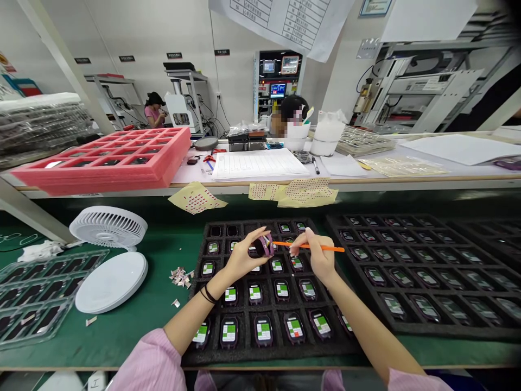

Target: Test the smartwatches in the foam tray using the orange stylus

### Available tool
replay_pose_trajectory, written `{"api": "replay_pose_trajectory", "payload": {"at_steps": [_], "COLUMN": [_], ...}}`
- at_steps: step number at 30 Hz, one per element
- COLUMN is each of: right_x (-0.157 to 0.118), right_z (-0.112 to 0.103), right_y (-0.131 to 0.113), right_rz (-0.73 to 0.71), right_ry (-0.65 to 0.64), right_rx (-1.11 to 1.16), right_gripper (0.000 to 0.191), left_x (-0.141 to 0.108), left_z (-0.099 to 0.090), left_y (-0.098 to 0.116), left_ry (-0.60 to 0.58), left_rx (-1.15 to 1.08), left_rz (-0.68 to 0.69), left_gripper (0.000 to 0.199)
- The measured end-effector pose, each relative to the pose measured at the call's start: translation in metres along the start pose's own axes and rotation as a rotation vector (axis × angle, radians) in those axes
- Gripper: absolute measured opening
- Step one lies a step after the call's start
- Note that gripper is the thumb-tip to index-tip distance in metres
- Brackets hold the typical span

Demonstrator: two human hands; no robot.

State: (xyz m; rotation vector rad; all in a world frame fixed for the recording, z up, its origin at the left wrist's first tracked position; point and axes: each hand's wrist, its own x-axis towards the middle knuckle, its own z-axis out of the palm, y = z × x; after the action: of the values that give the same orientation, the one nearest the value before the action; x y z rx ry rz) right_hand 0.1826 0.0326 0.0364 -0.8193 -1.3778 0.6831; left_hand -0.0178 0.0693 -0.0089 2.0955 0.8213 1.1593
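Note:
My left hand (pixel 243 257) grips a small purple-and-black watch-like case (pixel 266 245) on its edge, raised above a black foam tray (pixel 238 353). Between the fingers of my right hand (pixel 319 256) is a thin orange stick (pixel 328 248). Its left end meets or nearly meets the case; I cannot tell whether they touch. Under both hands, the tray's compartments hold several similar purple-rimmed devices (pixel 264 330) with green-and-white faces, some with a red patch. My forearms hide part of the tray.
Right of it lies another black foam tray (pixel 407 327) of devices. A white fan (pixel 112 282), small scraps (pixel 181 277) and clear plastic trays (pixel 36 304) are on the left. Above, a shelf (pixel 236 187) carries a pink foam tray (pixel 109 176) and papers (pixel 260 164). Two people sit beyond.

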Motion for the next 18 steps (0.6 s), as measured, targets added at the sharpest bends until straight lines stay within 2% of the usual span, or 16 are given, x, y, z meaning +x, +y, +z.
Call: {"api": "replay_pose_trajectory", "payload": {"at_steps": [13,16,18], "right_x": [0.000,0.000,0.001], "right_z": [0.003,0.002,0.000], "right_y": [0.005,0.009,0.011], "right_rz": [-0.026,-0.036,-0.038], "right_ry": [-0.011,-0.019,0.006], "right_rx": [-0.055,-0.079,-0.081], "right_gripper": [0.055,0.052,0.051], "left_x": [-0.001,0.006,0.019], "left_z": [0.000,-0.005,-0.013], "left_y": [-0.004,-0.007,-0.012], "left_ry": [0.017,0.008,0.022], "left_rx": [0.054,0.090,0.150], "left_rz": [0.007,0.027,0.008], "left_gripper": [0.066,0.066,0.058]}}
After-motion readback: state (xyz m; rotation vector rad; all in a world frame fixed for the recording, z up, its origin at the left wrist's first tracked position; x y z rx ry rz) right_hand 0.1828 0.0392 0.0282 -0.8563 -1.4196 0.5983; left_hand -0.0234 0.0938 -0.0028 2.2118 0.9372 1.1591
